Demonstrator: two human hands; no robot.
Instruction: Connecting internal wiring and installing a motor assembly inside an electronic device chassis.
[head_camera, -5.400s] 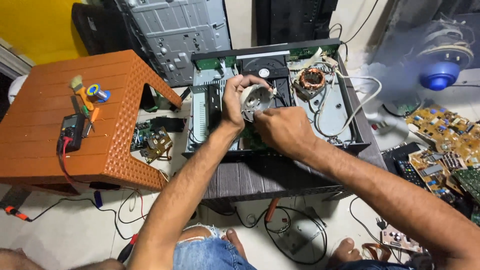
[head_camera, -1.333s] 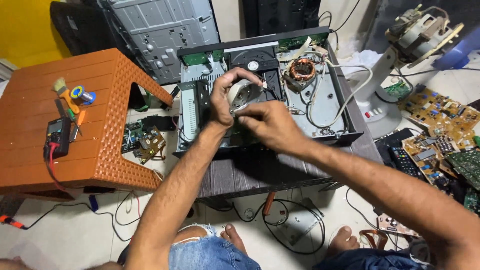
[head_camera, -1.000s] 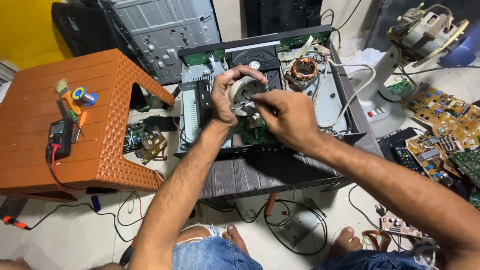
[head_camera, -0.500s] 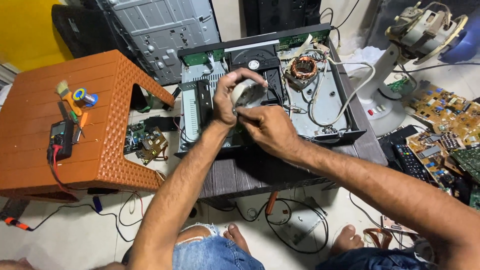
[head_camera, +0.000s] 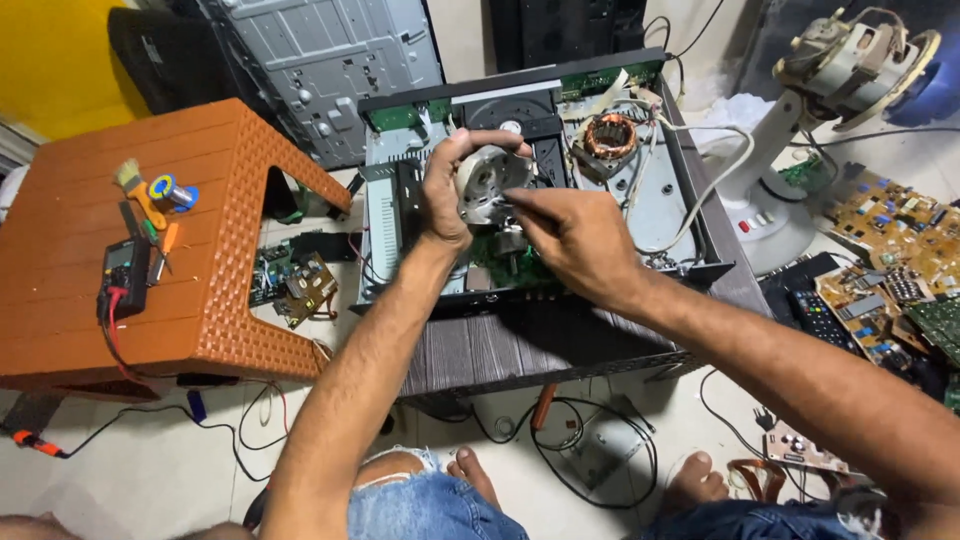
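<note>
My left hand (head_camera: 447, 192) grips a round silver metal motor part (head_camera: 488, 183) and holds it up over an opened black electronics chassis (head_camera: 700, 262) on a low dark table (head_camera: 520, 345). My right hand (head_camera: 580, 242) pinches at the part's lower right edge with thumb and forefinger; whatever it pinches is too small to see. A copper-wound coil (head_camera: 609, 136) lies inside the chassis to the right, with white wires running from it.
An orange plastic stool (head_camera: 230, 250) on the left carries a multimeter (head_camera: 125, 277), a brush and a solder reel (head_camera: 168, 190). Loose circuit boards (head_camera: 885, 225) lie at right, a fan motor on a white stand (head_camera: 850, 65) behind. Cables cross the floor by my feet.
Both hands stayed on the silver part over the chassis. My right hand has shifted slightly along the part's lower edge, and the view has tilted a little.
</note>
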